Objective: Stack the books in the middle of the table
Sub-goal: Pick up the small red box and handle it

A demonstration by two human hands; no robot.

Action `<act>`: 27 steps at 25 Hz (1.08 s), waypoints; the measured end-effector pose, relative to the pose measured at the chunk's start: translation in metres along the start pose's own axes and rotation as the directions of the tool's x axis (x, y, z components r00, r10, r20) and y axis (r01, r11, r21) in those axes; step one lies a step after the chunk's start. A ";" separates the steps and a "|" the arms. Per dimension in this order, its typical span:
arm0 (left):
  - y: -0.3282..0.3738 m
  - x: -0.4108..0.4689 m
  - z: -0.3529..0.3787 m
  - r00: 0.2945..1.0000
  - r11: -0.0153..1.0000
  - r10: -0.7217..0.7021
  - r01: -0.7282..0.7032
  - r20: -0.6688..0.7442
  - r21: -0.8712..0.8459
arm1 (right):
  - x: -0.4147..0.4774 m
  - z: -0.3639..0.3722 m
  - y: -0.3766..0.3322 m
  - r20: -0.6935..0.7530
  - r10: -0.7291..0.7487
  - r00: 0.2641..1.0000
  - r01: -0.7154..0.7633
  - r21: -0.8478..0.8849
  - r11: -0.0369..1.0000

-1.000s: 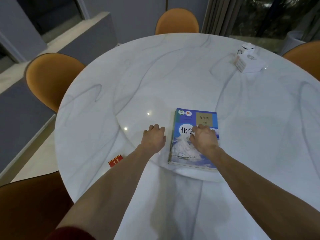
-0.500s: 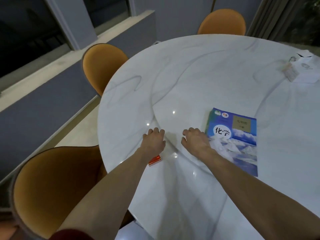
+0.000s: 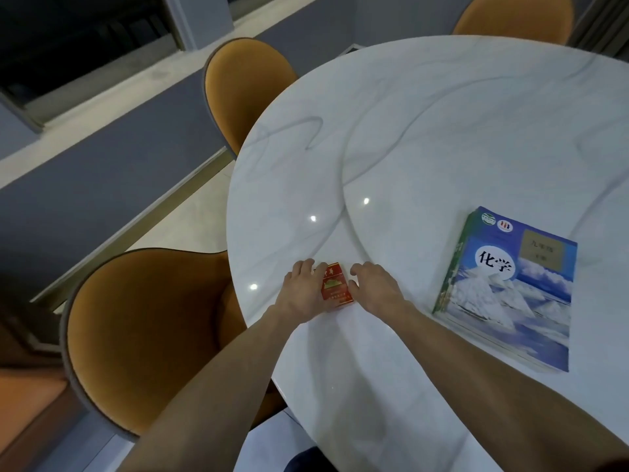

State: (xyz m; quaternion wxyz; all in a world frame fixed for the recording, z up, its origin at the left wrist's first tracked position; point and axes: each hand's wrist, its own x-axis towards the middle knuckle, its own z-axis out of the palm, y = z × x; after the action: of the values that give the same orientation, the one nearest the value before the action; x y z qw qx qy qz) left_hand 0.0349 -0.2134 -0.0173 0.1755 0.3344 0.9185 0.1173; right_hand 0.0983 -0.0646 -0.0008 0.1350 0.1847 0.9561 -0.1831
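A stack of books (image 3: 510, 287) with a blue cover showing snowy mountains on top lies flat on the white marble table (image 3: 425, 131), to the right of my hands. A small red box (image 3: 335, 289) lies near the table's left edge. My left hand (image 3: 301, 291) presses against the box's left side and partly covers it. My right hand (image 3: 374, 287) is at its right side, thumb touching the edge. The box sits on the table between both hands. Neither hand touches the books.
Three orange chairs stand around the table: one (image 3: 146, 335) at the near left below the edge, one (image 3: 245, 90) further back on the left, one (image 3: 514, 18) at the far side. A raised round centre plate (image 3: 442, 165) carries the books.
My view has swung left. My right hand left the book cover and moved left. Both hands came down to the red box and now flank it.
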 end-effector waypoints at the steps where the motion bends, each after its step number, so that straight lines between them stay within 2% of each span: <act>1: -0.001 0.000 0.004 1.000 1.000 0.010 -0.010 -0.006 -0.007 | 0.002 0.004 -0.001 0.003 0.005 1.000 -0.005 0.013 1.000; 4: -0.003 0.002 0.014 0.998 0.998 0.061 -0.061 0.005 0.012 | 0.005 0.017 -0.003 0.008 0.034 0.999 -0.034 0.048 0.998; 7: -0.003 0.005 0.022 0.995 0.995 0.100 -0.099 0.021 -0.013 | 0.005 0.029 -0.005 0.010 0.092 0.996 -0.092 0.165 0.982; 11: -0.004 0.007 0.026 0.995 0.992 0.103 -0.103 -0.003 -0.079 | 0.005 0.035 -0.011 0.016 0.187 0.982 -0.179 0.379 0.908; 14: -0.003 0.006 0.023 0.992 0.987 0.124 -0.123 0.003 -0.101 | -0.002 0.033 -0.011 0.025 0.225 0.974 -0.211 0.462 0.861; 22: 0.036 0.018 -0.010 0.958 0.957 0.287 -0.288 -0.018 -0.045 | -0.027 -0.012 0.011 -0.093 0.331 0.939 -0.237 0.524 0.818; 27: 0.088 0.029 -0.030 0.905 0.905 0.424 -0.425 -0.035 -0.030 | -0.055 -0.048 0.041 -0.201 0.426 0.882 -0.276 0.513 0.813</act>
State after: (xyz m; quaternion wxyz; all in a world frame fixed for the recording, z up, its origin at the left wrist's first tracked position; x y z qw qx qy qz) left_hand 0.0527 -0.1310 0.0319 0.1392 0.5211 0.8239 0.1740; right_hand 0.1549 -0.0265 0.0478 -0.0321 0.4133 0.8403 -0.3495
